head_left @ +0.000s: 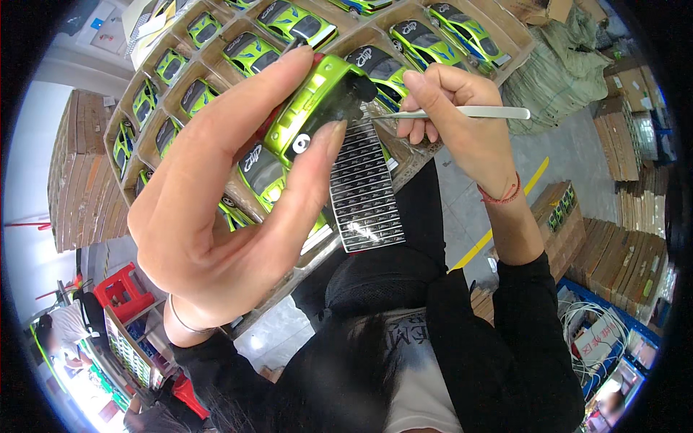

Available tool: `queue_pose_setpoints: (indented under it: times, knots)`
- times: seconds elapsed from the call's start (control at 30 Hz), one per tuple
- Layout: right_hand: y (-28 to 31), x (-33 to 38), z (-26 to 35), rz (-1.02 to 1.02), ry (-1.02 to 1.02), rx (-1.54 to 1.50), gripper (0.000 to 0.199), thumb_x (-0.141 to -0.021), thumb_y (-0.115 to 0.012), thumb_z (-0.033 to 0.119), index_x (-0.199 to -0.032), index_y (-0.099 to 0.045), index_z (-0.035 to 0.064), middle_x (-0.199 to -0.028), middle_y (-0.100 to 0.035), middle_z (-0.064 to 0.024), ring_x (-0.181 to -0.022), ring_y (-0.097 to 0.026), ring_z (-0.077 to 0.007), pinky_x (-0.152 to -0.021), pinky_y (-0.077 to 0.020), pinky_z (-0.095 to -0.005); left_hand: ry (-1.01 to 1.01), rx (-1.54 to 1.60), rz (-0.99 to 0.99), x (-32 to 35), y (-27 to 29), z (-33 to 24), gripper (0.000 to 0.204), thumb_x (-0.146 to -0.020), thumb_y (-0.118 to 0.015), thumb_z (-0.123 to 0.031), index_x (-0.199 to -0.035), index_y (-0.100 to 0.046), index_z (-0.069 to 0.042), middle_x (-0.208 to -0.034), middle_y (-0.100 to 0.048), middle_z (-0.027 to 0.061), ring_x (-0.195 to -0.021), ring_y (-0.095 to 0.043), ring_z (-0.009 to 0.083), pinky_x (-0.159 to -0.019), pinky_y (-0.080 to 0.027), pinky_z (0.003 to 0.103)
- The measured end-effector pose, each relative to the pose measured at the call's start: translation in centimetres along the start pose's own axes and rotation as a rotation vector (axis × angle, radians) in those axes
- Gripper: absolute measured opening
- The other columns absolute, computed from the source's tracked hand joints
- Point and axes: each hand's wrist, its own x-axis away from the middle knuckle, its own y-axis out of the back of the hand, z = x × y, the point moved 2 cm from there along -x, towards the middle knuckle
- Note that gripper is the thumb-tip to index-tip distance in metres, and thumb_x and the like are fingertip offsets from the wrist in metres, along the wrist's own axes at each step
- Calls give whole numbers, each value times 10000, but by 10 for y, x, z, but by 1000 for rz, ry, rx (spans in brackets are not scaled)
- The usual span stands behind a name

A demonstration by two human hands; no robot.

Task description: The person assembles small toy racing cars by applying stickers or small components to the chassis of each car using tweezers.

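Observation:
My left hand [209,187] grips a lime-green and black toy car [307,108] between thumb and fingers, lifted above a divided tray [364,40]. My right hand [458,108] pinches a pair of silver tweezers [494,112], their tips reaching left to the car's dark lower edge. Whether the tips hold anything is too small to tell. Below the tips hangs a sheet of small black labels [367,191] in rows, its top end partly behind the car and my thumb. More green toy cars [296,23] sit in the tray's compartments behind my hands.
Stacked cardboard [90,169] stands at the left, with a red plastic stool [124,294] below it. On the right are more cardboard stacks [613,263], a large woven sack [556,79] and a blue crate with white cables [595,339]. A yellow line [473,251] crosses the floor.

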Motion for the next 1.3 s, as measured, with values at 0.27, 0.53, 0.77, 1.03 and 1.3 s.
queue_pose_setpoints:
  times: [0.27, 0.53, 0.77, 1.03, 1.3]
  knots:
    - [18, 8, 11, -47, 357, -392, 301, -1035, -444, 232, -863, -575, 22, -744, -627, -133, -611, -611, -179, -666, -527, -330, 4, 104, -25, 2, -1, -2, 511, -781, -732, 89, -1249, -527, 109, -1209, -626, 189, -1078, -638, 228, -930, -516, 315]
    - [1, 16, 61, 266, 533, -291, 323, -1046, -363, 326, -834, -466, 106, -597, -502, -57, -520, -523, -145, -942, -489, -547, -91, 75, 121, -4, 4, -11, 449, -734, -771, 51, -1157, -624, 83, -1133, -684, 179, -1013, -679, 217, -903, -512, 298]
    - [4, 12, 60, 322, 497, -331, 328, -1030, -442, 292, -829, -511, 43, -705, -614, -164, -578, -604, -181, -926, -503, -553, -101, 82, 132, -2, 5, -10, 456, -744, -768, 39, -1175, -622, 58, -1129, -688, 165, -1004, -680, 204, -883, -514, 291]
    - [1, 16, 58, 268, 540, -329, 292, -1031, -434, 263, -861, -508, 36, -734, -619, -171, -600, -601, -175, -928, -504, -551, -64, 56, 92, -1, 6, -12, 452, -746, -770, 34, -1173, -626, 56, -1125, -692, 152, -990, -680, 181, -875, -508, 277]
    - [0, 17, 58, 245, 516, -311, 303, -1030, -439, 270, -851, -505, 35, -735, -619, -179, -592, -614, -178, -931, -509, -536, -55, 48, 90, -1, 4, -12, 446, -749, -769, 28, -1170, -627, 60, -1121, -694, 150, -985, -681, 176, -872, -506, 273]
